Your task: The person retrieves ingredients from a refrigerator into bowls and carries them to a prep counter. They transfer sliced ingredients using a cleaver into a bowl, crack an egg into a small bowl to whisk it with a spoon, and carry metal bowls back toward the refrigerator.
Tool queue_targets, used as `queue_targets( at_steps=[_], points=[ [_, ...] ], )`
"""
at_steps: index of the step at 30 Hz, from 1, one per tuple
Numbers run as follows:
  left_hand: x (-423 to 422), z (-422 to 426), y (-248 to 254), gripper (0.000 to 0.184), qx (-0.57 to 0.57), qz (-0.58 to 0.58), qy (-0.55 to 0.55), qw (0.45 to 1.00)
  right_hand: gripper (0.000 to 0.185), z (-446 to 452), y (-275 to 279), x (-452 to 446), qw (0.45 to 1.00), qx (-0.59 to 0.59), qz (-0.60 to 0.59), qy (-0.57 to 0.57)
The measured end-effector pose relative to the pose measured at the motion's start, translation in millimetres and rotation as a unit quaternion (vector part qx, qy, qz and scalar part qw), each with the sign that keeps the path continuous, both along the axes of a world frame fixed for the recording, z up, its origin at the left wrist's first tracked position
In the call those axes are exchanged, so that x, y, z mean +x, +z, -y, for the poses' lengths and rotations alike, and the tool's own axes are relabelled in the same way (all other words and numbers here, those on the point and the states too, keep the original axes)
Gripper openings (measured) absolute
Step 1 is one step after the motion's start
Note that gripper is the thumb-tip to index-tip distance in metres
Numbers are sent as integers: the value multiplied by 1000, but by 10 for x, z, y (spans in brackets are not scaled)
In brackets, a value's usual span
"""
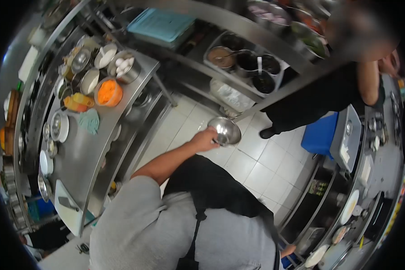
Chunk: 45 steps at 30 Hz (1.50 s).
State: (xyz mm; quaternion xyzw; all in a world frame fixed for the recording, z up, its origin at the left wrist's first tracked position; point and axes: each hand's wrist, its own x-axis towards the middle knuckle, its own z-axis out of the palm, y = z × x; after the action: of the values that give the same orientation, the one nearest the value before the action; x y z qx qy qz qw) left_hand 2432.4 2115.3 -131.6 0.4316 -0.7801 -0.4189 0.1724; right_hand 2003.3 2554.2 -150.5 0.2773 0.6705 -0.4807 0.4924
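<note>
My left hand (205, 138) reaches forward over the tiled floor, its fingers closed on the rim of a shiny metal mixing bowl (227, 131). The bowl is tilted, and no food shows inside it. Low on the right, my right hand (288, 250) shows only in part beside my body, close to the lower shelf of the right-hand counter. Its fingers are too small and too covered to make out.
A steel table (83, 164) on the left bears a tub of orange food (108, 92), a pot of eggs (123, 67), squeeze bottles (78, 101) and a knife (68, 204) on a cutting board (67, 220). A co-worker (317, 96) stands ahead right by a blue bin (319, 135).
</note>
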Motion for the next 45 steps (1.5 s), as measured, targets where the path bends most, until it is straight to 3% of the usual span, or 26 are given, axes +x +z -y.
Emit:
queue_targets(
  at_steps=[3,4,5,8,11,14,17,20,25,28,31,34,36,40,43,45],
  points=[
    [-516,-281,346,26,-37,26,-75,996,39,491,-205,-338,996,-78,-3,-37],
    [-683,-369,553,25,-39,33,-96,994,41,381,-692,-817,971,-216,98,23],
    [-846,-427,683,22,-51,36,-113,992,45,879,-199,-629,991,-127,7,-39],
    [-1317,-536,929,17,-28,46,-140,989,47,1529,-41,-808,981,-177,33,-70],
    [-1712,-593,1282,16,-14,42,-206,978,48,1974,519,-606,972,-233,-6,-6],
    [-2108,-618,1325,19,-20,54,-279,959,55,2195,903,-560,960,-275,10,57],
    [-2505,-551,1379,21,-35,39,-330,943,48,2216,527,-778,928,-369,5,52],
    [-2978,-402,1301,23,-12,40,-372,927,46,2148,542,-1040,929,-368,-19,-21],
    [-4022,-238,1534,28,-44,20,-492,869,47,1989,963,-1533,931,-329,-121,-105],
    [-4593,-226,1722,49,-92,-87,-483,867,47,1942,1128,-1942,915,-342,-125,-174],
    [-5232,-293,1693,74,124,-143,-349,918,48,1974,1432,-2455,903,-333,-162,-219],
    [-6056,-280,1376,82,397,-75,-230,885,47,2066,1489,-3104,890,-341,-178,-245],
    [-6645,-249,1231,58,547,-12,-246,800,49,2208,1570,-3572,894,-310,-183,-265],
    [-7702,-221,788,39,566,-49,-115,815,56,2146,1583,-4701,896,-298,-229,-237],
    [-8355,47,659,41,554,-103,-42,825,60,1792,1465,-5313,900,-273,-257,-224],
    [-8726,252,825,44,529,-149,-2,835,55,1692,1502,-5652,900,-263,-271,-218]
  ],
)
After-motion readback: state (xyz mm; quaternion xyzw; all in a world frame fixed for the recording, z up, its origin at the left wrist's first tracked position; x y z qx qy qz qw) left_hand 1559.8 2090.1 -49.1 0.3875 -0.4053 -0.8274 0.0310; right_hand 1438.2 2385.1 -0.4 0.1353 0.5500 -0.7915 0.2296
